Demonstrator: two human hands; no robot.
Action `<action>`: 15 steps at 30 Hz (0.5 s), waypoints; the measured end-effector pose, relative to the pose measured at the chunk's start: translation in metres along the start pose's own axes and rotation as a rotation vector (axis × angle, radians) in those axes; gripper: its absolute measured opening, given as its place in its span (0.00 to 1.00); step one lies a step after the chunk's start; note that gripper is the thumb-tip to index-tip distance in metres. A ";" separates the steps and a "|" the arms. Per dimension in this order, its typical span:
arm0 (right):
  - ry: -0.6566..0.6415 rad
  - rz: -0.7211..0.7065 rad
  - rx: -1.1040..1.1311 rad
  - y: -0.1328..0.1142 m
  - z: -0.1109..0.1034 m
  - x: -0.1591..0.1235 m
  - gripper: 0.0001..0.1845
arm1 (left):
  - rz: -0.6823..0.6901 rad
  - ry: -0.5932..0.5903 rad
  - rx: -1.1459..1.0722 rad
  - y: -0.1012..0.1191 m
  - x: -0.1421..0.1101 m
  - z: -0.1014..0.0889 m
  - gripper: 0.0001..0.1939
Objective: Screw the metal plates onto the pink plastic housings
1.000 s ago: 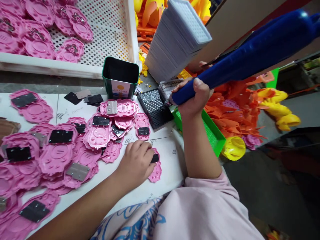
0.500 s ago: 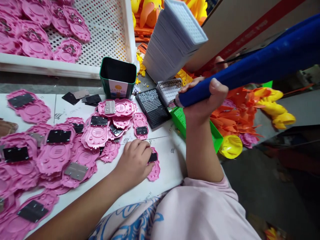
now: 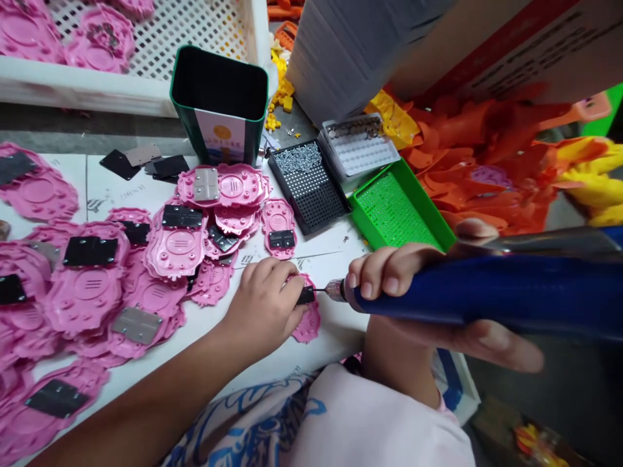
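My left hand point(image 3: 265, 305) is closed on a pink plastic part point(image 3: 307, 326) lying on the table, with its fingers over a small black plate point(image 3: 306, 295) on that part. My right hand point(image 3: 403, 272) grips a blue electric screwdriver point(image 3: 487, 288) held nearly level. Its thin bit point(image 3: 320, 290) reaches the edge of the black plate; whether a screw sits at the tip is too small to tell. Another pink part with a black plate point(image 3: 279, 227) lies just beyond my left hand. The black tray of small screws point(image 3: 311, 188) stands past it.
Piled pink parts point(image 3: 92, 279) with black or grey plates cover the left side. Loose plates point(image 3: 141, 161) lie near a dark green bin point(image 3: 219, 91). A white crate point(image 3: 160, 84) is behind. A green tray point(image 3: 403, 207), a white tray point(image 3: 360, 149) and orange pieces point(image 3: 491, 162) are at right.
My right hand has brought the screwdriver down from over the trays, so its bit now meets the part under my left hand. My left hand keeps its hold. The view has shifted.
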State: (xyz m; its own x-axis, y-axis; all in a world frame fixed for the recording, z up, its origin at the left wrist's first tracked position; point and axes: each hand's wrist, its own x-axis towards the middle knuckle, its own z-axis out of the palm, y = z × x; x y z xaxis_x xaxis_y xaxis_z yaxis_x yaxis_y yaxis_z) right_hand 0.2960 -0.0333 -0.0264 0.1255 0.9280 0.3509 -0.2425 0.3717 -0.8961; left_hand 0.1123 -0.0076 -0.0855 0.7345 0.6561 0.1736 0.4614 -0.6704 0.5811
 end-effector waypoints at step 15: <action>-0.030 -0.034 -0.001 0.013 -0.010 -0.005 0.26 | 0.016 -0.014 -0.008 -0.001 0.000 0.000 0.08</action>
State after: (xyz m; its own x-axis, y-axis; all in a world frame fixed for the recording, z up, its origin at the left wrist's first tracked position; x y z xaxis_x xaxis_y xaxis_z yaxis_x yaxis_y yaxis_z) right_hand 0.3021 -0.0330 -0.0424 0.1050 0.9153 0.3890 -0.2374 0.4029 -0.8839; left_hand 0.1115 -0.0068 -0.0860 0.7485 0.6406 0.1715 0.4461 -0.6777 0.5845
